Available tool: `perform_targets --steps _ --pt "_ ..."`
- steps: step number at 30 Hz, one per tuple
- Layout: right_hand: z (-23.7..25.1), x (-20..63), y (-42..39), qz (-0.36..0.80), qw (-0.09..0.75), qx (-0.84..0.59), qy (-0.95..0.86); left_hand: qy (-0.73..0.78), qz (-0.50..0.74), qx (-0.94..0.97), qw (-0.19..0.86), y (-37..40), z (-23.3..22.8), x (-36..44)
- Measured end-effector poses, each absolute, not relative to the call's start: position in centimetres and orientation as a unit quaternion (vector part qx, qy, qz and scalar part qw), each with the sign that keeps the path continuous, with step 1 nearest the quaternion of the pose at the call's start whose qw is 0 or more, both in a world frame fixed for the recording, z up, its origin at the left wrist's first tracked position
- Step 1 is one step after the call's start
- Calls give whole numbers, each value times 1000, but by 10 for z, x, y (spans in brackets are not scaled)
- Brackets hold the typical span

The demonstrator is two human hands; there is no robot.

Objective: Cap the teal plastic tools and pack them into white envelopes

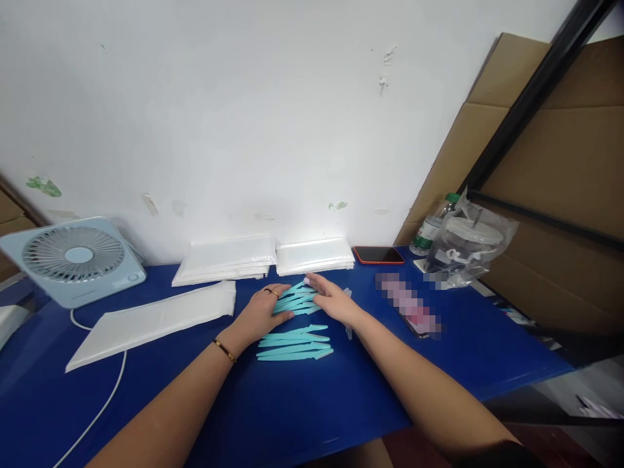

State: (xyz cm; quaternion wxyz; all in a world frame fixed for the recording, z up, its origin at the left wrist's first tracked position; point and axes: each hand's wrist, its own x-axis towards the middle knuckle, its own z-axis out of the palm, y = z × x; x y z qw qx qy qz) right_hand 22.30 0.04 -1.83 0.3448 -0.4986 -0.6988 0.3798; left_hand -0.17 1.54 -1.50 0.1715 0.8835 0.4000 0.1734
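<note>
The near pile of teal sticks (pixel 295 343) is laid flat on the blue bench (pixel 302 403), just in front of the hands, and it could be knocked out of its neat row if a wrist were dragged back over it. A second pile of teal sticks (pixel 298 300) is pressed between the left hand (pixel 260 311) and the right hand (pixel 334 300); the fingers are spread flat on it and nothing is gripped. These sticks are thin, light and pointed at one end, so they could be fanned out or slid off the bench by a push that is too hard. A white cable (pixel 104 403) is seen at the left. Further back, white bags (pixel 266 257) are stacked by the wall, with a fan (pixel 73 260) and a phone (pixel 379 255) at the sides.
</note>
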Motion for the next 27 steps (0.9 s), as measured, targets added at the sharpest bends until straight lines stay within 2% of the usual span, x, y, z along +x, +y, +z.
perform_targets --steps 5,10,12,15,17,22,27 --pt "-13 220 1 366 396 -568 -622 407 159 888 147 15 -13 -1" --pt "-12 224 4 382 338 -541 -668 398 162 893 138 14 -13 2" --pt "-8 235 6 352 346 -531 -688 395 169 892 137 15 -14 2" --pt "2 269 8 240 365 -557 -707 390 174 894 140 16 -16 1" --pt "8 293 8 191 343 -558 -731 392 174 892 141 16 -15 0" --pt "10 316 7 165 226 -531 -800 403 188 885 138 9 0 -1" --pt "5 304 8 163 184 -551 -797 371 147 897 187 -7 19 5"
